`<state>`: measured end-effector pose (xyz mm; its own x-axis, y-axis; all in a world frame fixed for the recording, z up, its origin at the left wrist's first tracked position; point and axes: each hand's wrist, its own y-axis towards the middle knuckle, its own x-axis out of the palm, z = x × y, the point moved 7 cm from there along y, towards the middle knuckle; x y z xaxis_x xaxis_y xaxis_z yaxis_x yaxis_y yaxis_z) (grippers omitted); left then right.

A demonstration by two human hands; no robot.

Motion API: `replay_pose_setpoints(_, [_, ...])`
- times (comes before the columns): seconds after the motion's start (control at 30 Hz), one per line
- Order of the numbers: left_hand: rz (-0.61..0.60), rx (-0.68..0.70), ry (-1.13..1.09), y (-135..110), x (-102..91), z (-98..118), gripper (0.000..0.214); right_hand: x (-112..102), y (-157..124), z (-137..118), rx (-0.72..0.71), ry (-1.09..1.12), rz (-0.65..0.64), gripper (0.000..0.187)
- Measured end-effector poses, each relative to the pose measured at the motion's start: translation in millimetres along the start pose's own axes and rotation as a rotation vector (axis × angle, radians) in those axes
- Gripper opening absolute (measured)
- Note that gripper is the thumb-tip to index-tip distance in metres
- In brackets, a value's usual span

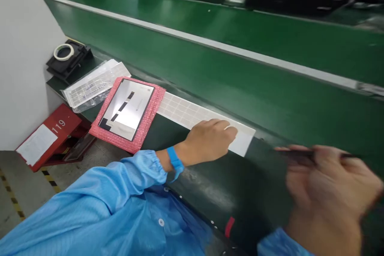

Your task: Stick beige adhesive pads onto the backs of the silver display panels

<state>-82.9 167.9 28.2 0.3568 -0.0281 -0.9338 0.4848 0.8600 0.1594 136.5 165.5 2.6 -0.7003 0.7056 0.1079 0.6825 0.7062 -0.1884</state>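
A long white sheet of rectangular labels (pixel 186 112) lies along the bench, its right end bare. My left hand (pixel 210 140) rests over the right part of this sheet with its fingers curled; the fingertips are hidden, so what they pinch cannot be seen. Off to the right, my right hand (pixel 333 184) is raised and smeared by motion. Its fingers are closed round a thin dark pen-like tool (pixel 300 154), whose tip points left. A flat display panel (pixel 132 108) with a silvery back and a black strip lies on a pink bubble-wrap bag (pixel 147 130), which covers the sheet's left end.
More label sheets in clear plastic (pixel 93 84) lie at the left. Behind them a tape roll (pixel 63 52) sits on a black fixture (pixel 70 66). A red box (pixel 54 136) marked 119 stands lower left. The green conveyor belt (pixel 210 68) runs behind the bench.
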Motion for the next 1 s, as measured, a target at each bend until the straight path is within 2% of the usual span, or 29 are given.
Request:
replay_pose_setpoints(0.07, [-0.010,0.030,0.028,24,22.3,2,0.031,25,18,11,-0.041,-0.019,-0.091,0.015])
replay_pose_setpoints(0.17, [-0.033,0.064,0.040,34,38.9,-5,0.030,46,35,30,-0.092,-0.018,-0.174,0.007])
replay_pose_setpoints(0.27, [-0.051,0.064,0.020,26,42.6,-8,0.033,43,40,42,-0.139,-0.018,-0.202,0.020])
replay_pose_setpoints(0.4, [-0.091,0.036,-0.006,26,39.7,-4,0.037,39,31,35,-0.278,-0.043,-0.280,0.039])
replay_pose_setpoints(0.6, [-0.150,0.009,-0.033,33,34.6,-3,0.043,44,19,22,-0.317,-0.106,-0.268,0.031])
replay_pose_setpoints(1.0, [-0.162,-0.012,-0.050,34,39.7,-2,0.044,44,21,18,-0.340,-0.126,-0.239,0.027])
